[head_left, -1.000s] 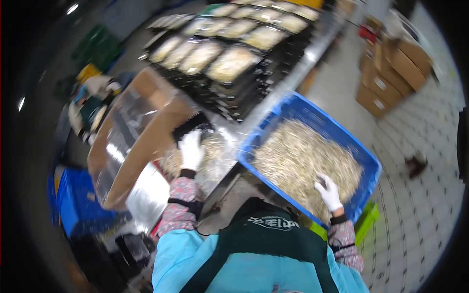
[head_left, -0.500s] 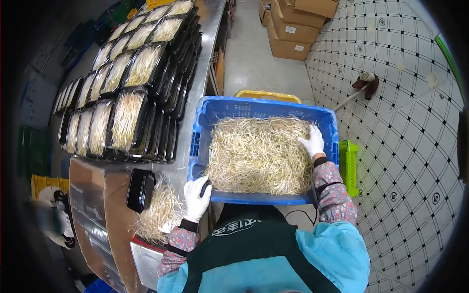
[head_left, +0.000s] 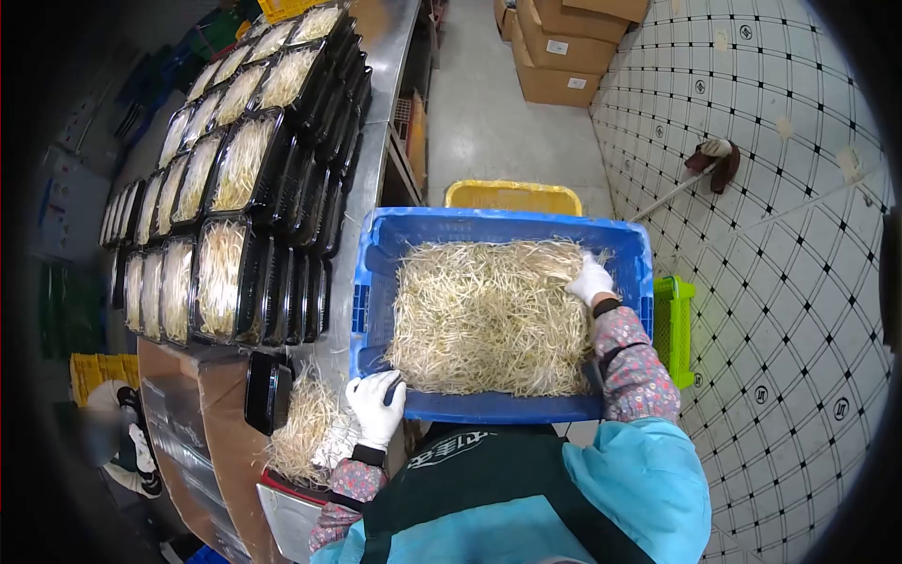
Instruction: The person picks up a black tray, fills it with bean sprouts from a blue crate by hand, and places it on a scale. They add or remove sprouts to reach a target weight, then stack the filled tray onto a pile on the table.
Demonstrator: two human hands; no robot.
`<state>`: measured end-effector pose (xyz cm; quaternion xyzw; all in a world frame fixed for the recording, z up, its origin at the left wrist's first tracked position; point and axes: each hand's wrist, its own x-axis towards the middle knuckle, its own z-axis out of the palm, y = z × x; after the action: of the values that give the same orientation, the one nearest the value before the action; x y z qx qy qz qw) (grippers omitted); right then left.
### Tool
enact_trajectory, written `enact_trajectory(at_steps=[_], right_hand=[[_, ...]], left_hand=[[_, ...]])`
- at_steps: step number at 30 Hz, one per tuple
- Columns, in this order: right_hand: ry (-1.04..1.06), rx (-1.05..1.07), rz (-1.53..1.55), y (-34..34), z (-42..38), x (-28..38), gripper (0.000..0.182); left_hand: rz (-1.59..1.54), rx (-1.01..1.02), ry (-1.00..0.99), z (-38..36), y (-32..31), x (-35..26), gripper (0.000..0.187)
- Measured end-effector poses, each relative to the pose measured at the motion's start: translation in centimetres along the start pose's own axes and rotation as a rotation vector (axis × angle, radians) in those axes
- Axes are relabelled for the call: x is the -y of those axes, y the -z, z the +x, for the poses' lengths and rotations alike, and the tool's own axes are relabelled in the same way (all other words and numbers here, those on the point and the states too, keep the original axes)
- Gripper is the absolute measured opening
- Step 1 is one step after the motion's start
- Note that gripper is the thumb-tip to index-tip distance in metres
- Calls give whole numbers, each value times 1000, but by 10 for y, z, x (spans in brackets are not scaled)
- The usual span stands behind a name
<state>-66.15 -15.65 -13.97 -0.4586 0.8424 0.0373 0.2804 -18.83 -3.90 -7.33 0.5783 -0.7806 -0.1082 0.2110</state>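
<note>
A blue crate (head_left: 503, 407) full of pale bean sprouts (head_left: 489, 315) stands before me. My left hand (head_left: 377, 409), in a white glove, grips the crate's near left corner, fingers curled over the rim. Inside the crate at the right, my gloved right hand (head_left: 591, 280) rests against the sprouts; its fingertips are partly hidden among them. Left of my left hand, a loose heap of sprouts (head_left: 310, 428) lies on a scale (head_left: 289, 515) with a red edge, beside an empty black tray (head_left: 269, 393).
Stacks of packed black trays (head_left: 224, 273) fill the metal table (head_left: 349, 254) at left. Below them is an open cardboard box (head_left: 221, 414). Beyond the crate are a yellow crate (head_left: 515, 195) and cartons (head_left: 564, 56); a green basket (head_left: 673, 329) stands right. Another person's sleeve (head_left: 127, 451) shows far left.
The view has shifted, so the crate sits slightly lower. My right hand has moved a little left into the sprouts, and they look more disturbed near it. My left hand stays at the corner.
</note>
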Motion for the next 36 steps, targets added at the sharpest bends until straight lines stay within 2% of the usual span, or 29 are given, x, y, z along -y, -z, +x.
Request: enact_trajectory(at_steps=[2, 3, 4, 6, 7, 8, 10, 12, 14, 16, 18, 20, 22, 23, 25, 26, 28, 29, 30, 31, 32, 33, 34, 36], right_hand=[[107, 17, 87, 33, -25, 6, 87], [243, -76, 161, 30, -25, -3, 88], [332, -44, 245, 53, -45, 11, 88], [559, 44, 296, 84, -71, 43, 96], [670, 94, 311, 96, -86, 67, 100], [792, 122, 265, 88, -85, 84, 111], [938, 2, 33, 68, -88, 112, 118], [839, -8, 75, 82, -86, 107, 120], [825, -115, 264, 73, -66, 82, 112], [664, -53, 206, 55, -60, 68, 102], [645, 77, 145, 19, -48, 69, 91], [697, 40, 104, -26, -51, 85, 81], [865, -206, 134, -84, -65, 97, 79], [884, 254, -12, -90, -78, 101, 83], [946, 432, -192, -107, -120, 91, 89], [1007, 519, -143, -104, -128, 80, 90], [1049, 645, 38, -80, -129, 68, 78], [1010, 655, 135, -76, -115, 65, 70], [974, 664, 228, -69, -94, 68, 63], [842, 610, 148, -49, -78, 82, 58], [710, 553, 71, -28, -60, 101, 53], [699, 460, 66, -25, -33, 114, 57], [685, 369, 63, -32, -11, 123, 61], [739, -124, 72, -75, 16, 128, 69]], left_hand=[[-83, -16, 32, -1, 0, 5, 21], [-140, -25, 48, 5, 5, 2, 19], [-174, -38, 35, 12, 10, 1, 20], [-452, -71, 217, 27, 9, -4, 22], [-496, -76, 244, 38, 9, -6, 25], [-575, -52, 260, 49, 7, -4, 34], [-768, -78, 279, 89, 10, -21, 45], [-706, -39, 230, 102, 10, -14, 50], [-645, 7, 182, 112, 4, -5, 55], [-324, 263, -21, 121, -13, 10, 61], [-187, 417, -73, 133, -38, 8, 70], [-130, 425, -184, 139, -76, 14, 75], [88, 632, -234, 129, -108, 20, 78], [95, 816, -222, 121, -109, 18, 75], [121, 947, -311, 98, -93, 20, 74], [71, 1002, -356, 93, -73, 19, 74], [-32, 1090, -388, 94, -47, 22, 71], [-135, 1204, -286, 116, -30, 11, 64], [-231, 1105, -299, 117, -43, 33, 59], [-260, 1098, -51, 138, -40, 21, 58], [-225, 963, -31, 155, -48, 19, 58], [-251, 808, -31, 170, -70, 26, 57], [-202, 623, -140, 187, -75, 15, 62], [-25, 366, -263, 205, -115, 21, 86]])
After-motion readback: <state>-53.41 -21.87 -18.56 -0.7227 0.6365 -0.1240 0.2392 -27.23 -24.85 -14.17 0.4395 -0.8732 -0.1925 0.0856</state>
